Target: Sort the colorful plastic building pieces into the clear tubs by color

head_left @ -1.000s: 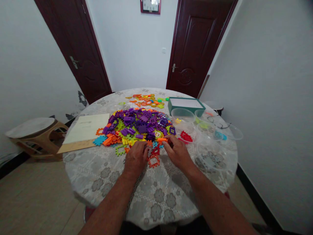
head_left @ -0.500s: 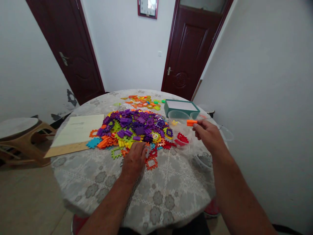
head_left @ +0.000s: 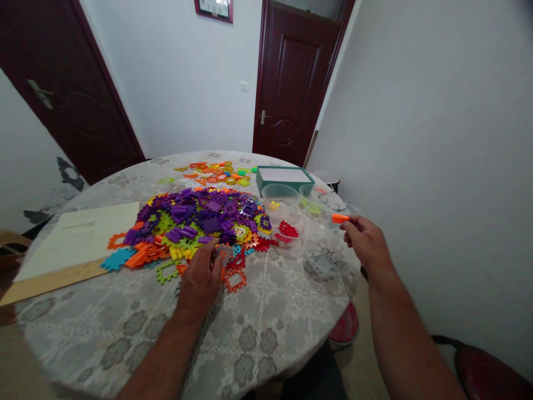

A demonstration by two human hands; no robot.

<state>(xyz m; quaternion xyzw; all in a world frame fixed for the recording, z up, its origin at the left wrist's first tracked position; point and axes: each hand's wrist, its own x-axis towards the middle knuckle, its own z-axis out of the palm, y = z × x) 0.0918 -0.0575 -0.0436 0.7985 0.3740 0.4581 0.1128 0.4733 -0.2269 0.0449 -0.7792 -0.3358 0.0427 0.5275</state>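
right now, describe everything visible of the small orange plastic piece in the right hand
The small orange plastic-looking piece is longer than wide. Roughly level, its free end points left; the bare right hand pinches and hides the other end. It seems raised above the right side of the round cloth-covered table.

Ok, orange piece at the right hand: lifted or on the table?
Lifted: the right hand pinches the orange piece by one end, other end free.

A short orange block sits nearly level in the right hand, well apart from the loose, many-coloured heap of pieces.
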